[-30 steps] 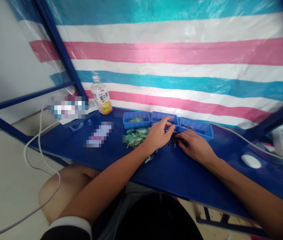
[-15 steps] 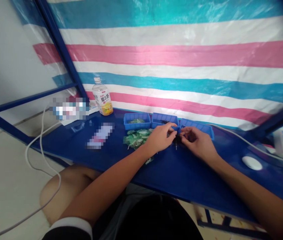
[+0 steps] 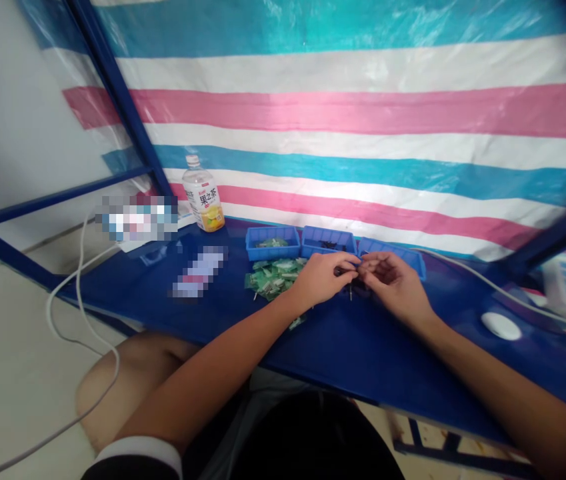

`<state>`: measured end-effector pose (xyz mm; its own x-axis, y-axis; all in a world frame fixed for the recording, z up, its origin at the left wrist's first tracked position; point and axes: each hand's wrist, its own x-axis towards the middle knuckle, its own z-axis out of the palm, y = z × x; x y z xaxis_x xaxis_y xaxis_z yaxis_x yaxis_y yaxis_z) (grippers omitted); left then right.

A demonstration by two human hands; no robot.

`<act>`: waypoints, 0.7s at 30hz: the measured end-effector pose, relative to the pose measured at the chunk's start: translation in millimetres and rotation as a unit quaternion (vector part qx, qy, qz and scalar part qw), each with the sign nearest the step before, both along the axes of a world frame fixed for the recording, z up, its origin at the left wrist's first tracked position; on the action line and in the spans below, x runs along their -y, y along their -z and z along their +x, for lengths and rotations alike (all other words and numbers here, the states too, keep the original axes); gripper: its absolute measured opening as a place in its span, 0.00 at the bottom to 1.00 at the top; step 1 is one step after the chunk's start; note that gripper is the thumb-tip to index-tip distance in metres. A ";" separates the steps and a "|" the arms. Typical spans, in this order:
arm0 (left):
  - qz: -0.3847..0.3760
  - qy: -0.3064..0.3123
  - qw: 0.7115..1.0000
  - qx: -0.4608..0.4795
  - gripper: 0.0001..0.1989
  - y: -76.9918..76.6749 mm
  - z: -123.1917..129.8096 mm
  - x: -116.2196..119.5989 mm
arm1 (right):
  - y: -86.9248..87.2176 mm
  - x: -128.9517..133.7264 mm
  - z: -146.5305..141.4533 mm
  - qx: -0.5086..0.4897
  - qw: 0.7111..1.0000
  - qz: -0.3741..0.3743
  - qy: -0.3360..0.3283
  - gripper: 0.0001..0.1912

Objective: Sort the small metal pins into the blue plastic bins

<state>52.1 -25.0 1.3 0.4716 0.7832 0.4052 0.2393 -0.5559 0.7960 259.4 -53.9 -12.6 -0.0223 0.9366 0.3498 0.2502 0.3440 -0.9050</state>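
Note:
My left hand is closed around a small dark piece, held between thumb and fingers. Its fingertips meet those of my right hand, which is pinched on something too small to make out. Small dark parts lie on the blue table beneath the fingers. Left of my left hand is a pile of small green packets. Behind the hands stand a blue bin with green pieces, a blue bin with dark parts and a third blue bin, partly hidden by my right hand.
A drink bottle stands at the back left, near a blurred flat item. On the right are a white oval object and a white cable. A striped sheet hangs behind the table.
My two hands have come together, fingertips now meeting. The fingers of my left hand have lowered and closed more, uncovering more of the middle bin.

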 end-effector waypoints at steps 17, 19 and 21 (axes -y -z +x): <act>0.036 -0.049 0.998 0.006 0.09 -13.4 -1.6 4.6 | 3.8 3.5 5.6 0.104 0.994 -0.006 -0.015 0.20; 0.031 -0.041 0.999 0.010 0.11 -12.6 -1.4 4.2 | 2.9 2.9 5.8 0.107 0.994 -0.006 -0.020 0.20; 0.028 -0.039 0.999 0.023 0.15 -11.1 -1.1 3.4 | 1.1 3.1 4.7 0.091 0.995 -0.019 -0.025 0.21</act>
<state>51.0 -28.5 12.4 0.3899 0.7927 0.4686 0.2479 -0.5804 0.7757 264.1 -57.0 -13.8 -0.1290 0.9451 0.3002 0.3955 0.3267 -0.8584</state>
